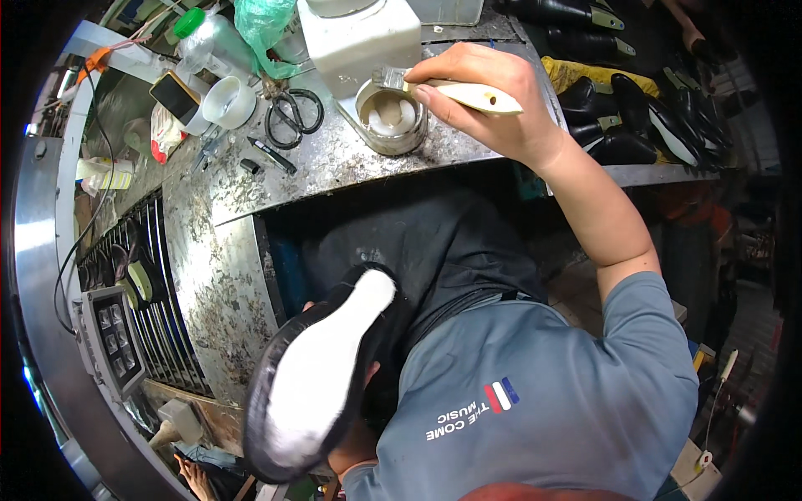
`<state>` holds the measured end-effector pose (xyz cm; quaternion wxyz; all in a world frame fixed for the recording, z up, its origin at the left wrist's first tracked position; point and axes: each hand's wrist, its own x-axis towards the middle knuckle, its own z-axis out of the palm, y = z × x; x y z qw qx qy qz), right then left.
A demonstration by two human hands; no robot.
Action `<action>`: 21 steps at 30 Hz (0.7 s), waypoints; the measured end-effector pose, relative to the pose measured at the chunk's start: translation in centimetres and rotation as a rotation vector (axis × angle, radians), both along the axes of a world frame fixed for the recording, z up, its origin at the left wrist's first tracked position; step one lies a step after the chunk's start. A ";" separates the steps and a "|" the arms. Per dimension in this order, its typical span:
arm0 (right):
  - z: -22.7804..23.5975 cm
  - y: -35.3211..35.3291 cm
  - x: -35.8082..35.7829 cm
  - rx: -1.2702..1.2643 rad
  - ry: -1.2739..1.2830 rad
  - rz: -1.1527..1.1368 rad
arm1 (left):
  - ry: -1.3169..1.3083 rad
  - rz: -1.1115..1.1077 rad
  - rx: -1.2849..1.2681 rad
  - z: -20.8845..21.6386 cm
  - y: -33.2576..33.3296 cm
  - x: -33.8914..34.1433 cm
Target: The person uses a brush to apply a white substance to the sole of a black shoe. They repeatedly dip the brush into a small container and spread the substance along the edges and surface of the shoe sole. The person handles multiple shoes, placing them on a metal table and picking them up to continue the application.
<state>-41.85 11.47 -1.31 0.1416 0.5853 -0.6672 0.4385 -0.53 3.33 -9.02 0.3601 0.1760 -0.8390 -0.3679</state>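
My right hand (489,88) grips a flat paintbrush (464,94) by its pale handle. The brush head is over the rim of a round glass jar (393,138) on the metal bench; whitish liquid and pale lumps show inside the jar. Low at the left, a black shoe (261,401) is held sole up, its white underside (322,371) facing me. My left hand (373,371) is mostly hidden behind the shoe, with only some fingers showing at its edges, closed around it.
Behind the jar stands a white plastic container (359,50). Black scissors (294,118), a marker (272,155), a plastic cup (228,102) and a phone (174,98) lie on the bench (242,192). Several black shoes (622,125) fill the right. Another person's hand (196,480) shows at lower left.
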 end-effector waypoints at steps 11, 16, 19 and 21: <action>-0.2 0.8 3.5 0.107 -0.504 0.414 | -0.350 -0.045 -0.785 9.6 -3.5 -1.6; 1.6 1.2 7.3 0.100 -0.721 0.723 | -0.301 -0.143 -0.818 11.0 -3.8 -1.0; 1.5 0.3 8.4 -0.019 -0.694 0.740 | -0.324 -0.158 -0.785 11.4 -3.8 -1.0; 1.6 -0.4 8.7 -0.074 -0.667 0.724 | -0.433 -0.113 -0.661 12.3 -3.1 -0.8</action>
